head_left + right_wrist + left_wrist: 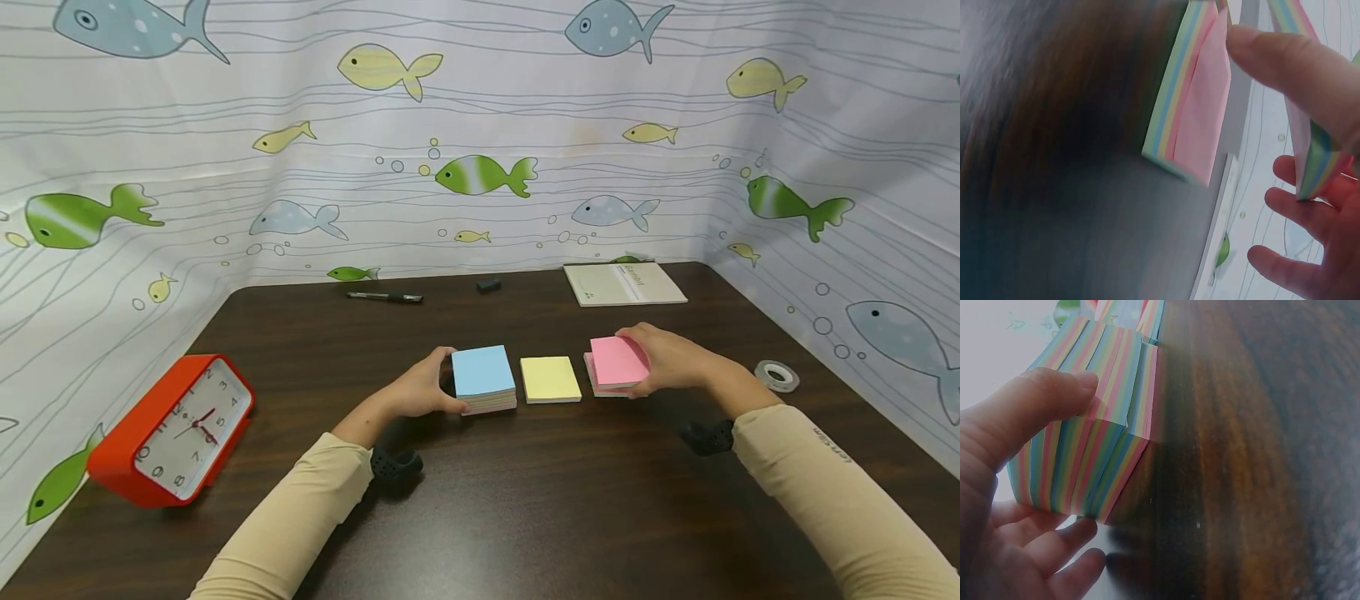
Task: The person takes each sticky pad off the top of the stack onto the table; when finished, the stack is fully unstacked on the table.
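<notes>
right hand pinching lifted pink stack, just right of yellow pad; left hand clasping blue-topped stack.

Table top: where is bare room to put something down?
Bare table lies between the two sleeves, near the front edge. More lies between the pen and the blue pad. The middle is crowded: left hand, blue pad, yellow pad, pink pad and right hand.

the booklet's print is too small to read; the clock's lower edge is hidden.
</notes>
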{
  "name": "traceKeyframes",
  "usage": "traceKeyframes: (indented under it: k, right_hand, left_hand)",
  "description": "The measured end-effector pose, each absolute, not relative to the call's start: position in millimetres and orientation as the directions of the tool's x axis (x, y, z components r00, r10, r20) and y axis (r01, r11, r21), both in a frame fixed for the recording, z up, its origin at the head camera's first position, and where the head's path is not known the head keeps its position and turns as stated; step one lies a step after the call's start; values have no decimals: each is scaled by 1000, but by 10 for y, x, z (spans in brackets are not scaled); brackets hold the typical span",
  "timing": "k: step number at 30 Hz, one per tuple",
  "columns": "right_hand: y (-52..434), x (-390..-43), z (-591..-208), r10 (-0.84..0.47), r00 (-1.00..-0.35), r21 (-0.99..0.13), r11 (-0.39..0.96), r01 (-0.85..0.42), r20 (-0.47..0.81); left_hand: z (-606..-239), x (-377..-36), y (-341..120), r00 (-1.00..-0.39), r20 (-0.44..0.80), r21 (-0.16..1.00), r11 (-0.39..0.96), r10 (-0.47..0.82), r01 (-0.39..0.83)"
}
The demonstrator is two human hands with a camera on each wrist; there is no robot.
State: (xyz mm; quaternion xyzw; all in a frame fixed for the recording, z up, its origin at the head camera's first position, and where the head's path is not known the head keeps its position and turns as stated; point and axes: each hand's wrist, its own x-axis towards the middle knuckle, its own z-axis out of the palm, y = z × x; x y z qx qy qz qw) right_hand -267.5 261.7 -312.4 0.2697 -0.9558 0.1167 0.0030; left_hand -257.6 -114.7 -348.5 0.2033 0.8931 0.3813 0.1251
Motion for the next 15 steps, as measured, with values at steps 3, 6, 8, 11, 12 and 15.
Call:
traceKeyframes:
  k: [3,6,8,11,12,15]
  right_hand:
    - [2717,-2667,-3112,-508,-859,-215,834,-508,58]
    - [2829,-2668,-3112,-498,-865,-203,843,-498,52]
    - [2902,-2669,-3117,-490,-871,-194,851,-489,47]
    - [3002,-2665,-3123,-472,-881,-189,862,-470,36]
    - [3033,-2664,-3123,-467,-884,-187,866,-464,32]
    - [3117,-2656,-3121,-446,-895,-171,880,-443,22]
  left_hand:
    - [-3482,-2577,-1141,-886,-65,728,629,458,272]
    - [-3481,-2580,-1137,-885,-62,731,625,461,275]
    - [-3482,-2580,-1138,-885,-61,732,624,461,275]
    - [-3486,-2574,-1138,-888,-62,730,627,456,271]
    - [-3489,-2575,-1137,-889,-61,729,629,455,272]
    - [-3507,-2586,-1131,-887,-52,726,628,458,281]
